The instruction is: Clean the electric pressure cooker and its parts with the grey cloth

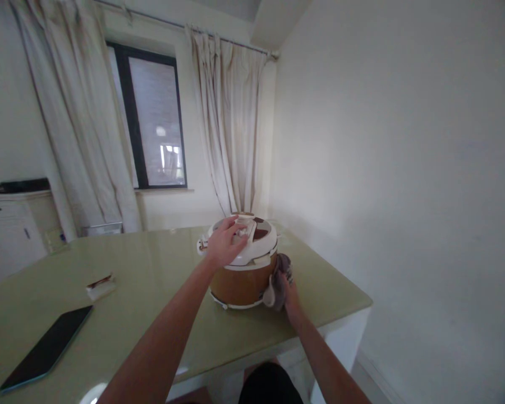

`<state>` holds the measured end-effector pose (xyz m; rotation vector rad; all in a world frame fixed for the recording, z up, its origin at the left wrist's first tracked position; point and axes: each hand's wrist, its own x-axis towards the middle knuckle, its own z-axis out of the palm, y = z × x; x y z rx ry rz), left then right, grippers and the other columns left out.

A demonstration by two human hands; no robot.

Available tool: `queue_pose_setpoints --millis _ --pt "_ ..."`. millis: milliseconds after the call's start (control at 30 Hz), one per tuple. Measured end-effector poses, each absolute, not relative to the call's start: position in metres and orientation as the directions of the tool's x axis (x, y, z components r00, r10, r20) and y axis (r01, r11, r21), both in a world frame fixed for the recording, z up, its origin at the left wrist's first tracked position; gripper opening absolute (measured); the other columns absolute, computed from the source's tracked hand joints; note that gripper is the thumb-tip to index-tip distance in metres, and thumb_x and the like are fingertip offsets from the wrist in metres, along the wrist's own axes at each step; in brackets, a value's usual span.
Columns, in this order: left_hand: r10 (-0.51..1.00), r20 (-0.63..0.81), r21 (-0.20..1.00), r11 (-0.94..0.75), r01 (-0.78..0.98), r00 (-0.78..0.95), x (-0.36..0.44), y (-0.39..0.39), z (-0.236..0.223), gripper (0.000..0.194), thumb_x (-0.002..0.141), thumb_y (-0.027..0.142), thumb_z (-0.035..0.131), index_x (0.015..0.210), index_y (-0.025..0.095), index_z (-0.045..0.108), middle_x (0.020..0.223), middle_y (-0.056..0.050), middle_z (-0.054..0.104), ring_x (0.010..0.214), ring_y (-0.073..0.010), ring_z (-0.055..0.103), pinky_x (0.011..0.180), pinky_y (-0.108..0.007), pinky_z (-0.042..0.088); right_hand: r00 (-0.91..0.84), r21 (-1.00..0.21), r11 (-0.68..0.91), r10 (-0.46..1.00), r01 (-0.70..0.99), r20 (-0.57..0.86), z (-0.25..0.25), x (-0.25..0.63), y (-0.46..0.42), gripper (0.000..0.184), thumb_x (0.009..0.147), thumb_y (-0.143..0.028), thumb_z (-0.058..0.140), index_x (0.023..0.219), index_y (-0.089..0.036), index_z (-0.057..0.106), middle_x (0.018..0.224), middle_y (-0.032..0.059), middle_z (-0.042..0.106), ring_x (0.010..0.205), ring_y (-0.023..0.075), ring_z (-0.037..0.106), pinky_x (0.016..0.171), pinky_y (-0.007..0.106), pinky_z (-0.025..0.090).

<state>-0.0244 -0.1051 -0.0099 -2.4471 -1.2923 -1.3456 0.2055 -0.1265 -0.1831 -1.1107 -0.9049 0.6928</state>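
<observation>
A round cooker [240, 285] with a brown body and a white lid [263, 246] stands on the table near its right end. My left hand [227, 242] rests on top of the lid with its fingers stretched out, touching the middle part. In my right hand [292, 296] is a bunched grey cloth [275, 285], pressed against the lower right side of the cooker. The cloth partly hides the right hand's fingers, which close round it.
The greenish table [160, 325] carries a dark flat tablet-like object [48, 347] at left and a small white packet [100, 287] behind it. A bare wall [395, 185] rises close by the table's right edge. Curtains [231, 123] hang behind, beside a window [155, 118].
</observation>
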Motion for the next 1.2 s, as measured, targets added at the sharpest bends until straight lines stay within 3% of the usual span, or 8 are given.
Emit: queue_pose_setpoints --millis 167,300,433,600,733,867,1000,1200 --pt "0.618 0.746 0.331 -0.667 0.668 0.247 -0.024 -0.104 -0.012 0.036 0.101 0.046 0.055 0.125 0.027 0.074 0.149 -0.008 0.06 0.135 -0.0269 0.061 0.118 -0.047 0.047 0.528 -0.869 0.326 0.695 0.373 0.488 -0.243 0.136 -0.179 0.085 0.089 -0.061 0.065 0.154 -0.011 0.045 0.154 0.0233 0.054 0.143 0.0374 0.052 0.118 0.057 0.042" --pt "0.629 0.734 0.336 -0.666 0.667 0.258 -0.025 -0.101 -0.012 0.033 0.101 0.044 0.054 0.119 0.026 0.075 0.15 -0.008 0.06 0.138 -0.0264 0.058 0.121 -0.048 0.044 0.071 -0.496 0.373 0.74 0.784 0.669 -0.239 0.078 -0.2 0.075 0.086 -0.045 0.074 0.154 -0.021 0.051 0.162 0.0215 0.045 0.151 0.0444 0.039 0.122 0.066 0.031" --pt "0.637 0.716 0.327 -0.667 0.67 0.285 -0.027 -0.1 -0.012 0.034 0.102 0.044 0.053 0.122 0.026 0.074 0.152 -0.008 0.057 0.139 -0.0264 0.057 0.122 -0.049 0.042 -0.464 -0.096 0.624 0.666 0.775 0.584 -0.192 0.037 -0.177 0.068 0.09 -0.026 0.069 0.155 -0.031 0.052 0.151 0.008 0.063 0.143 0.0308 0.052 0.131 0.057 0.018" --pt "0.655 0.693 0.349 -0.67 0.655 0.301 -0.026 -0.098 -0.012 0.034 0.101 0.044 0.055 0.124 0.027 0.073 0.154 -0.009 0.054 0.142 -0.0268 0.054 0.124 -0.05 0.039 -0.506 -0.001 0.644 0.602 0.765 0.618 -0.148 -0.002 -0.135 0.054 0.103 -0.029 0.054 0.155 -0.018 0.053 0.156 0.0116 0.058 0.147 0.0256 0.048 0.13 0.045 0.026" --pt "0.654 0.685 0.457 -0.729 0.509 0.321 -0.035 -0.096 -0.006 0.037 0.096 0.049 0.063 0.123 0.026 0.074 0.154 -0.01 0.056 0.143 -0.0287 0.054 0.124 -0.05 0.038 -0.532 0.086 0.645 0.539 0.759 0.653 -0.157 0.021 -0.146 0.045 0.097 -0.023 0.059 0.142 -0.021 0.065 0.149 0.0116 0.064 0.144 0.0274 0.05 0.13 0.047 0.026" --pt "0.67 0.73 0.639 -0.74 0.211 0.136 -0.064 -0.117 -0.013 0.042 0.098 0.051 0.059 0.127 0.022 0.07 0.138 -0.011 0.068 0.129 -0.0257 0.063 0.111 -0.044 0.051 -0.461 0.064 0.666 0.44 0.743 0.77 -0.182 0.084 -0.177 0.056 0.087 -0.026 0.068 0.143 -0.028 0.064 0.149 0.0112 0.062 0.138 0.0317 0.053 0.125 0.053 0.03" --pt "0.68 0.719 0.693 -0.688 0.216 -0.143 -0.08 -0.167 -0.062 0.031 0.1 0.048 0.06 0.112 0.022 0.071 0.117 -0.009 0.073 0.111 -0.0241 0.069 0.097 -0.04 0.057 -0.313 -0.145 0.709 0.474 0.69 0.823 -0.193 0.129 -0.197 0.057 0.08 -0.029 0.069 0.137 -0.024 0.066 0.142 0.0166 0.061 0.129 0.0366 0.058 0.11 0.054 0.048" --pt "0.74 0.673 0.704 -0.648 0.292 0.02 -0.037 -0.221 -0.133 0.036 0.099 0.036 0.06 0.133 0.028 0.068 0.139 -0.011 0.063 0.132 -0.0296 0.061 0.113 -0.051 0.051 -0.101 -0.345 0.72 0.497 0.602 0.862 -0.2 0.147 -0.205 0.086 0.086 -0.044 0.074 0.161 -0.018 0.039 0.144 0.0209 0.058 0.126 0.0362 0.064 0.1 0.048 0.06"
